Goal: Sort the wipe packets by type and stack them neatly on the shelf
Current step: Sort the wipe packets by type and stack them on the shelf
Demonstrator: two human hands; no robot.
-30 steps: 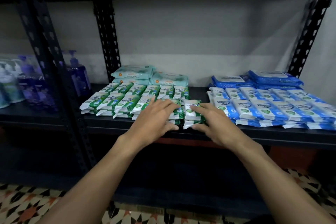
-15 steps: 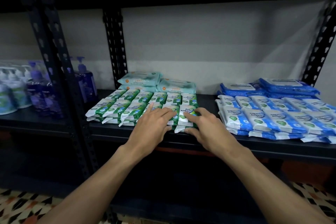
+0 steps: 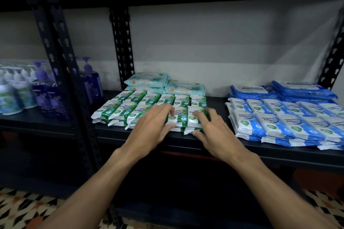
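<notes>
my left hand (image 3: 150, 126) lies flat on the front row of the green packets (image 3: 128, 110), fingers (image 3: 163, 109) spread and fairly straight, pressing down, thumb along the front edge. my right hand (image 3: 214, 132) takes the end stack of that row, fingers curled over its top and thumb against its front; how many packets sit in that grip i cannot tell, since my hands cover much of both stacks. the green packets stand in two rows at the left middle of the shelf (image 3: 242, 153), near its front lip. behind them lie pale teal packs (image 3: 149, 81), partly hidden. to the right, well apart, are the blue packets (image 3: 275, 122) in rows, with larger blue packs (image 3: 260, 91) behind; the frame cuts off their far end. left of the black post (image 3: 122, 46), pump bottles (image 3: 46, 89) stand blurred, their labels unreadable. a patterned floor (image 3: 18, 210) shows below.
</notes>
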